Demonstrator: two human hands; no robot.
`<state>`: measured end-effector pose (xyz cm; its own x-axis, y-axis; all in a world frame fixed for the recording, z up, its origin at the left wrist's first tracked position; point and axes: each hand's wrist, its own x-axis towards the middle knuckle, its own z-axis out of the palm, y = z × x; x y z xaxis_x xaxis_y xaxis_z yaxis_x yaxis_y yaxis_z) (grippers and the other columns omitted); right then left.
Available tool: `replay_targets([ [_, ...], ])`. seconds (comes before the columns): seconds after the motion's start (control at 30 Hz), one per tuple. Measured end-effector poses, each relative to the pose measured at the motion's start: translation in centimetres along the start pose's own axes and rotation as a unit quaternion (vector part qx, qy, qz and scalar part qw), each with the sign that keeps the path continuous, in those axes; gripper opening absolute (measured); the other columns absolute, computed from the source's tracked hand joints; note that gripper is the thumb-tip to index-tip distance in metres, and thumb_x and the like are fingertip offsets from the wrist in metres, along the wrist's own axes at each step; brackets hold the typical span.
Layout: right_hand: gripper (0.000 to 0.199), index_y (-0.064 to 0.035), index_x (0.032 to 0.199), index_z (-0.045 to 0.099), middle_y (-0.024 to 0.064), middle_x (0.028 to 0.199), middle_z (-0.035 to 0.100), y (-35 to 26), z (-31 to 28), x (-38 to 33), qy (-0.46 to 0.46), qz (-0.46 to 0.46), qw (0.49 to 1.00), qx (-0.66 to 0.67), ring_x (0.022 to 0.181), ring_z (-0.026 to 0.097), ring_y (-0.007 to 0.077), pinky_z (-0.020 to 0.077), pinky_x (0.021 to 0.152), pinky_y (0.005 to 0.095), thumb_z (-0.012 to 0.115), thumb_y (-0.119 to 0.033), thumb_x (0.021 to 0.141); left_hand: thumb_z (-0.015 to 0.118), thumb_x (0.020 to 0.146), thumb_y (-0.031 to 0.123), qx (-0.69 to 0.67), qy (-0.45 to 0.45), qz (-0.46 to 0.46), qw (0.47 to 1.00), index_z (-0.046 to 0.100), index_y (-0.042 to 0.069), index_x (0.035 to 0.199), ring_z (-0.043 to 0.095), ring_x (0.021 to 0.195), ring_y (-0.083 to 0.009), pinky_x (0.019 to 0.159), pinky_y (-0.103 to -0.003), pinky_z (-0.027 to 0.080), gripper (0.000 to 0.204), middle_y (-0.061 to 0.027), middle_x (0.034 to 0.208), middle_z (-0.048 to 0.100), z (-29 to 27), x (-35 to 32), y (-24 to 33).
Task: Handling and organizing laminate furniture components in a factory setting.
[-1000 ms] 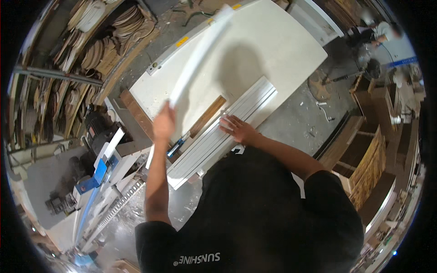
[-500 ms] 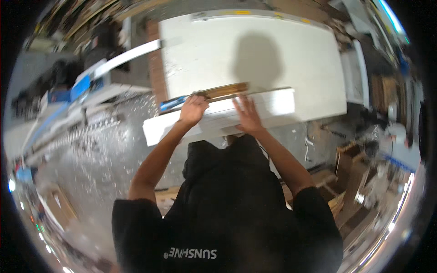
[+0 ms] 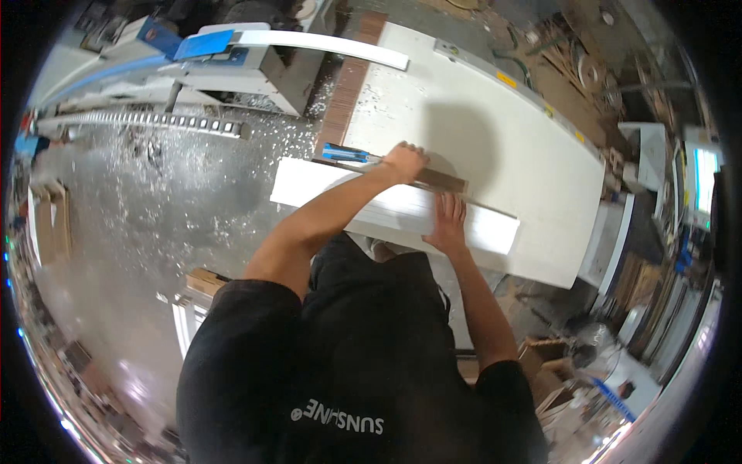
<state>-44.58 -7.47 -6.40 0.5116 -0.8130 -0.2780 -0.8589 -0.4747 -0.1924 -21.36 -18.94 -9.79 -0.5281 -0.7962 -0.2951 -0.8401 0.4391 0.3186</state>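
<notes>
A long white panel (image 3: 325,184) lies along the near edge of the pale tabletop, its left end sticking out past the table. My left hand (image 3: 403,164) reaches over the panel, its fingers curled over a narrow brown strip (image 3: 442,181) behind the panel; their tips are partly hidden. Just left of that hand is a blue-handled tool (image 3: 345,153), its kind unclear. My right hand (image 3: 447,224) rests on the white panel with fingers extended, their tips close to the strip's right end.
The pale tabletop (image 3: 533,178) has a metal rail (image 3: 495,75) along its far edge and a brown ribbed border (image 3: 350,85) on its left. A white strip (image 3: 325,42) runs from a machine (image 3: 270,81) onto the table. White scraps litter the grey floor (image 3: 193,178).
My view has turned, so the table now slants down to the right. My left hand has moved rightward along the panel, closer to my right hand. The right hand stays on the panel.
</notes>
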Motion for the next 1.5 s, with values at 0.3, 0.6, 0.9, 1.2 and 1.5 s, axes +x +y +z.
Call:
replay_targets([
  [0.3, 0.145, -0.0070, 0.170, 0.015, 0.0244, 0.163, 0.031, 0.0, 1.3, 0.5, -0.007, -0.003, 1.000, -0.023, 0.153, 0.027, 0.0470, 0.0174, 0.128, 0.0660, 0.101, -0.041, 0.059, 0.077, 0.089, 0.038, -0.202, 0.231, 0.051, 0.951, 0.066, 0.008, 0.128, 0.070, 0.115, -0.0375, 0.095, -0.048, 0.058, 0.050, -0.0161, 0.127, 0.067, -5.6, 0.5, 2.9],
  [0.6, 0.140, -0.0093, 0.171, 0.017, 0.0216, 0.167, 0.026, 0.8, 1.4, 0.2, 0.031, 0.004, 0.999, 0.030, 0.158, 0.022, 0.0457, 0.0126, 0.131, 0.0642, 0.098, -0.036, 0.060, 0.058, 0.103, 0.022, -0.390, 0.405, -0.280, 0.778, 0.051, 0.006, 0.157, 0.065, 0.128, -0.0402, 0.107, -0.049, 0.052, 0.056, -0.0233, 0.139, 0.068, -2.2, -23.3, -12.9],
  [0.9, 0.137, -0.0052, 0.170, 0.017, 0.0239, 0.172, 0.021, -0.1, 1.6, -0.5, 0.061, -0.023, 0.998, 0.024, 0.161, 0.017, 0.0463, 0.0108, 0.131, 0.0647, 0.098, -0.041, 0.065, 0.039, 0.115, 0.052, -0.467, 0.273, -0.419, 0.729, 0.050, 0.006, 0.160, 0.060, 0.076, -0.0173, 0.074, -0.035, 0.054, 0.065, -0.0159, 0.113, 0.069, 9.2, -36.2, -10.6],
  [1.2, 0.135, -0.0015, 0.168, 0.020, 0.0268, 0.171, 0.023, -0.6, 1.7, 0.2, 0.072, -0.034, 0.997, -0.001, 0.161, 0.017, 0.0475, 0.0087, 0.131, 0.0647, 0.096, -0.049, 0.067, 0.036, 0.116, 0.053, -0.535, 0.304, -0.400, 0.679, 0.047, 0.002, 0.161, 0.058, 0.081, -0.0182, 0.079, -0.036, 0.050, 0.069, -0.0135, 0.109, 0.056, 8.7, -34.5, -9.8],
  [1.5, 0.140, -0.0015, 0.169, 0.016, 0.0273, 0.171, 0.022, -0.6, 1.7, 0.2, 0.084, -0.047, 0.995, -0.020, 0.160, 0.017, 0.0479, 0.0086, 0.130, 0.0663, 0.097, -0.051, 0.065, 0.033, 0.116, 0.055, -0.558, 0.235, -0.401, 0.687, 0.045, 0.007, 0.164, 0.057, 0.078, -0.0175, 0.081, -0.037, 0.053, 0.069, -0.0122, 0.108, 0.052, 8.5, -34.9, -10.4],
])
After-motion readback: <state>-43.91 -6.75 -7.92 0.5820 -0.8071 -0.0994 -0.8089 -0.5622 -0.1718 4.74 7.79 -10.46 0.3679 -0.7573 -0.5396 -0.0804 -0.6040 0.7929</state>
